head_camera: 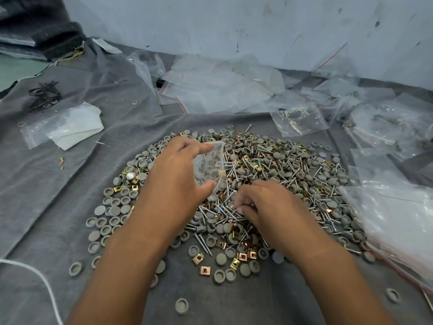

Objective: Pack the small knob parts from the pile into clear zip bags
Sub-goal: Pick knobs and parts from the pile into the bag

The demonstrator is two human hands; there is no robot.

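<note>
A wide pile of small parts [293, 170] covers the grey cloth [58, 195]: round grey knob caps, silver screws and brass square clips mixed together. My left hand [173, 174] holds a small clear zip bag [210, 165] above the pile, fingers and thumb curled round its mouth, with a few grey caps inside. My right hand [264, 205] is down in the middle of the pile, its fingertips pinching at small parts among the screws. What exactly it pinches is hidden by the fingers.
Empty clear zip bags [220, 85] lie heaped at the back by the wall. More bags [393, 221] are stacked at the right. A bag with white paper [68, 127] and a bunch of dark screws [45, 95] lie at the left. A white cord [35, 277] crosses the near left.
</note>
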